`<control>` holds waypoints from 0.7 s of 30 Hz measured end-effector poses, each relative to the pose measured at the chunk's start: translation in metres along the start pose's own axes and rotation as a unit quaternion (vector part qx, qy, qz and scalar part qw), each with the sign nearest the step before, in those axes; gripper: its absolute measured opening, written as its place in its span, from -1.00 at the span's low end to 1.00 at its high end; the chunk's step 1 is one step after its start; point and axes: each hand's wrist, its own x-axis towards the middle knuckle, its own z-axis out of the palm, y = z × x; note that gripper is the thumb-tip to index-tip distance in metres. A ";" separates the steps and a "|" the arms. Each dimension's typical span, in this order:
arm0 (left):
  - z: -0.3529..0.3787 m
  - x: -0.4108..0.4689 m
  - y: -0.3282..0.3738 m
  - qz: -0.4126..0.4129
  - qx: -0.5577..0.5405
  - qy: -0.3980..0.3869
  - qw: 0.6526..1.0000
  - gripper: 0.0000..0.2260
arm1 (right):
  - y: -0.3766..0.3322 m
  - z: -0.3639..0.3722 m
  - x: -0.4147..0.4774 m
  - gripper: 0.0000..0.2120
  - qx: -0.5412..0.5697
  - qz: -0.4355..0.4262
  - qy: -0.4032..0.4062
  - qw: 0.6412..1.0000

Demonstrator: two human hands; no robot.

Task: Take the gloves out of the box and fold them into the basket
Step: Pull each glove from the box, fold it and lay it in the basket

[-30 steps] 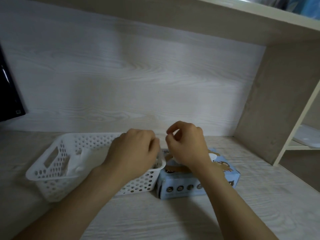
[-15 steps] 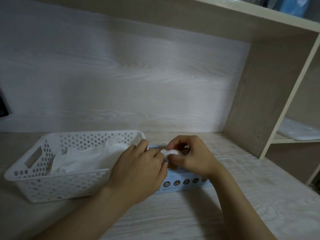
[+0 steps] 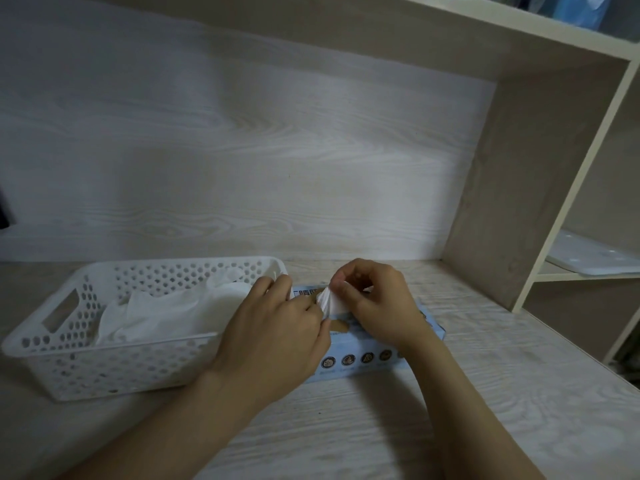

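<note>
White thin glove (image 3: 330, 302) stands higher out of the light-blue cardboard box (image 3: 363, 363) than a moment ago. My right hand (image 3: 377, 306) pinches its top and my left hand (image 3: 277, 337) pinches its lower edge. Almost free, I judge — folding into the white perforated plastic basket (image 3: 104, 358) comes next.

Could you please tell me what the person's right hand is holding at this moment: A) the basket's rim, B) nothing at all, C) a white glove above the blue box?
C: the right hand pinches a white glove just above the blue box, and the left hand pinches the same glove.
</note>
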 end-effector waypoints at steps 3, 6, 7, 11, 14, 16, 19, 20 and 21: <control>-0.001 0.000 0.000 0.005 0.000 -0.002 1.000 -0.62 | 0.001 0.003 0.001 -0.91 -0.009 0.000 0.039 0.999; -0.002 -0.001 0.001 0.003 -0.002 0.000 1.000 -0.62 | 0.003 0.004 0.003 -0.91 0.017 0.028 0.075 0.997; -0.001 -0.001 0.001 0.002 -0.002 0.001 1.000 -0.61 | 0.004 0.003 0.004 -0.90 0.031 0.040 0.087 0.995; 0.000 0.000 0.001 0.002 -0.003 0.012 1.000 -0.61 | 0.005 -0.002 0.006 -0.89 0.111 0.088 0.109 0.984; -0.001 0.001 0.001 0.001 -0.014 0.025 1.000 -0.65 | 0.006 -0.005 0.005 -0.83 0.145 0.125 0.137 0.972; -0.002 0.001 0.001 0.001 -0.021 0.029 0.999 -0.66 | 0.004 -0.006 0.004 -0.80 0.154 0.150 0.157 0.964; -0.002 0.001 0.001 0.001 -0.021 0.021 1.000 -0.65 | -0.004 -0.007 0.002 -0.79 0.157 0.167 0.149 0.962; -0.002 0.001 0.001 0.002 -0.017 0.014 1.000 -0.65 | -0.007 -0.008 0.001 -0.80 0.157 0.162 0.133 0.965; -0.002 0.000 0.001 0.003 -0.014 0.007 1.000 -0.65 | -0.011 -0.009 0.000 -0.83 0.165 0.155 0.116 0.967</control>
